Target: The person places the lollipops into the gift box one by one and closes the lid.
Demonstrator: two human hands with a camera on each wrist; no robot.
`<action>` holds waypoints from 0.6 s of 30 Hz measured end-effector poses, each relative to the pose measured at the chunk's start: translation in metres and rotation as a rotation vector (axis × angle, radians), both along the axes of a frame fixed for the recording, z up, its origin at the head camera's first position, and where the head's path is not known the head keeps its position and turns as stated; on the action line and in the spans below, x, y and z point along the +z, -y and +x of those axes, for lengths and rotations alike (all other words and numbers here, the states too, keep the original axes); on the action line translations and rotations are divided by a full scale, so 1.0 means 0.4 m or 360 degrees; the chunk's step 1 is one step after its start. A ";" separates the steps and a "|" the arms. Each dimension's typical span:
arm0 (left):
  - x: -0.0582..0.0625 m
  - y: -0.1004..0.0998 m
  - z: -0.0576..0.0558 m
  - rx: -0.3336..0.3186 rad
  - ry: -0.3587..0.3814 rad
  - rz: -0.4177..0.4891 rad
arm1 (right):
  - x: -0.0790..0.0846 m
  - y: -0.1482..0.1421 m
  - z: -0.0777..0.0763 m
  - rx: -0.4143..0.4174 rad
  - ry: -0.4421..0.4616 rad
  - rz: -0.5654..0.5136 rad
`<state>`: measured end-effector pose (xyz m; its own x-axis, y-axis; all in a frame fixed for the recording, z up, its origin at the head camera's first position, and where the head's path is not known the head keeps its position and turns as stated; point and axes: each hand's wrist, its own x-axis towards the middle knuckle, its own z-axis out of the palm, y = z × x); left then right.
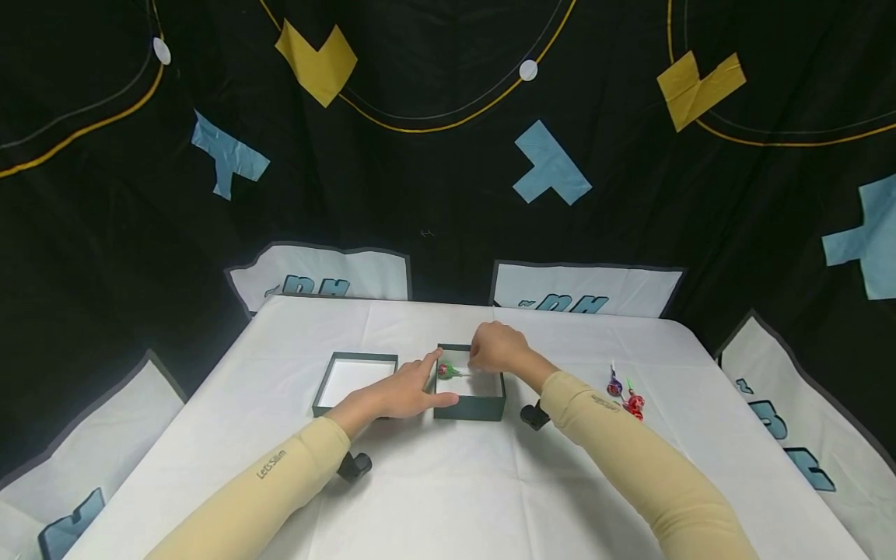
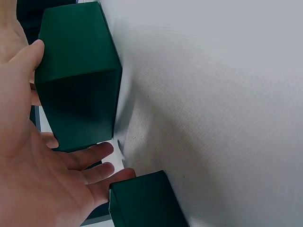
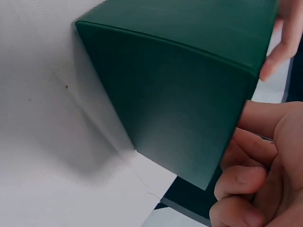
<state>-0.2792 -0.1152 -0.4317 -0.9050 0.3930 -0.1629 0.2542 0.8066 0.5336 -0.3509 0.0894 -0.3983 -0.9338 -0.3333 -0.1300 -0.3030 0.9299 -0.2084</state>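
A deep dark-green box [image 1: 467, 410] with a pale inside stands mid-table. Within it, on the left, lies a lollipop [image 1: 446, 371] in a green and red wrapper, its stick toward the right. My left hand [image 1: 409, 387] steadies the box from its left side, thumb against the front and the other fingers stretched out. Over the box's right part is my right hand [image 1: 497, 348], fingertips reaching down past the rim. In the right wrist view several of its fingers [image 3: 239, 182] are curled; whether they pinch anything is hidden by the box wall, so I cannot tell.
A shallow green-rimmed tray or lid [image 1: 337, 355] with a white inside sits left of the box, partly behind my left hand. To the right on the white tablecloth [image 1: 448, 498] lie a purple lollipop [image 1: 614, 386] and red lollipops [image 1: 635, 402]. A black curtain [image 1: 434, 202] hangs behind.
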 end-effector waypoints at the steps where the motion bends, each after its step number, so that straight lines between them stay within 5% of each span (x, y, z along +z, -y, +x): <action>1: -0.001 0.000 -0.001 0.0001 -0.0001 -0.0002 | 0.002 -0.004 0.000 -0.0001 -0.0001 -0.0025; 18: -0.005 0.001 -0.005 0.0007 -0.0004 -0.0024 | 0.020 -0.081 0.042 -0.0121 -0.0068 -0.0309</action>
